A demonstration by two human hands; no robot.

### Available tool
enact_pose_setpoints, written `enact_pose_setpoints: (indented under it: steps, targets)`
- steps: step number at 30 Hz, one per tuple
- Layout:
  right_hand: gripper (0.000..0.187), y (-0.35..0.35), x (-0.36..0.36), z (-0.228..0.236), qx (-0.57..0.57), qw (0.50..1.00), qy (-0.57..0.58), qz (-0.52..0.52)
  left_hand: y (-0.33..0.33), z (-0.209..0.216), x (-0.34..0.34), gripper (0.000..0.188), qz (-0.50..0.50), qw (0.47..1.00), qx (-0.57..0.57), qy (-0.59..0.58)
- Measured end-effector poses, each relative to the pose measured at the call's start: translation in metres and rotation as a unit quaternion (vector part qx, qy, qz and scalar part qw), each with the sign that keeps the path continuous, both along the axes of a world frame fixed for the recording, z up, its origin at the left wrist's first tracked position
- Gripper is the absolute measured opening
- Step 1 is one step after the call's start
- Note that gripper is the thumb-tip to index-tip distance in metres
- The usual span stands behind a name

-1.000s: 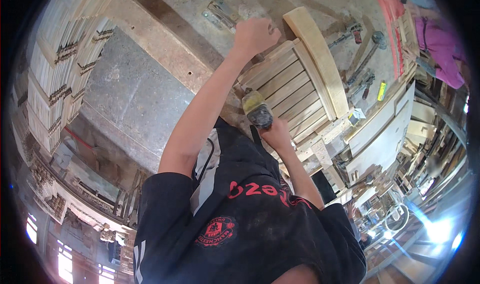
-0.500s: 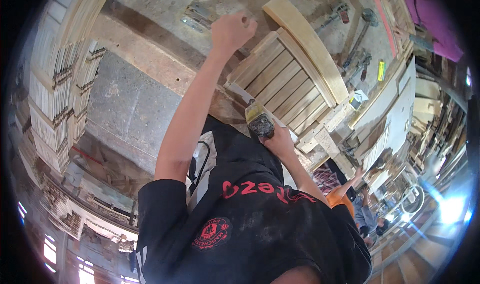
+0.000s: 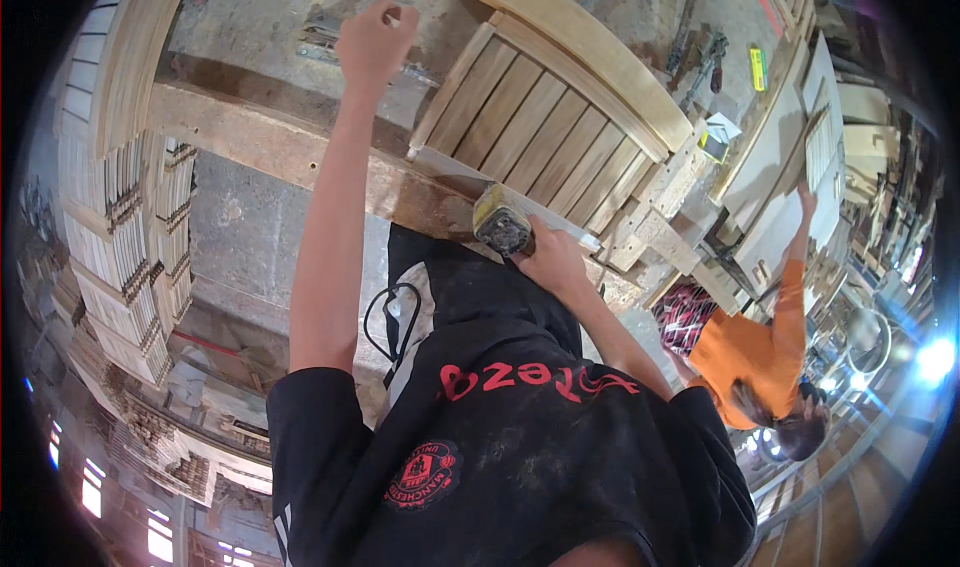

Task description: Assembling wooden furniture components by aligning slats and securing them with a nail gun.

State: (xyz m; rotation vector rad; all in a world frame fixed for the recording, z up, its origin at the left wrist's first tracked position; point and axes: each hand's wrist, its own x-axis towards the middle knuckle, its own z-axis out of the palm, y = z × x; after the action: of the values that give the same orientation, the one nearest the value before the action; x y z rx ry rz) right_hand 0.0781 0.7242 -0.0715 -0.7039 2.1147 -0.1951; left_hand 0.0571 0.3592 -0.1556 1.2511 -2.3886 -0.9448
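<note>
My left hand (image 3: 378,42) is raised over the far left of the bench, its fingers curled in toward the thumb. Anything inside it is too small or hidden to make out. Close to my body, my right hand (image 3: 552,259) grips a yellow, boxy object with a crusted dark-grey end (image 3: 502,222); its exact kind does not show. It sits at the near edge of a slatted wooden panel (image 3: 530,117), which lies on the bench between my hands. A curved pale wooden rail (image 3: 590,42) runs along the panel's far side.
Stacked slatted wooden pieces (image 3: 130,217) stand at the left. A metal tool (image 3: 320,39) lies near my left hand, clamps (image 3: 705,62) at the far right. A yellow level (image 3: 758,69) rests beyond the panel. A person in orange (image 3: 750,352) works at the right.
The panel, bench and my hands appear shifted left in the picture as the view moves. The person in orange shows more fully. My left hand stays curled; my right keeps its grip.
</note>
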Motion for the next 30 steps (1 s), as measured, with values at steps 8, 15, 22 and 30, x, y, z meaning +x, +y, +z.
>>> enact_pose_setpoints:
  steps: [8, 15, 22, 30]
  targets:
    - [0.069, 0.05, 0.001, -0.012, -0.005, 1.0, -0.01, 0.002, -0.007, -0.007, -0.004, 0.035, -0.004, 1.0, -0.008, -0.003]
    - [0.062, 0.103, 0.006, 0.007, 0.049, 0.998, 0.021, -0.022, -0.012, -0.008, -0.001, 0.036, -0.008, 0.998, -0.013, -0.06]
    - [0.057, 0.106, 0.0, 0.008, 0.063, 0.997, 0.016, -0.028, -0.007, -0.008, -0.003, 0.028, -0.034, 0.998, -0.011, -0.056]
    - [0.061, 0.158, 0.004, 0.001, 0.029, 0.998, 0.031, -0.055, -0.013, -0.01, 0.0, 0.028, -0.048, 0.998, -0.007, -0.047]
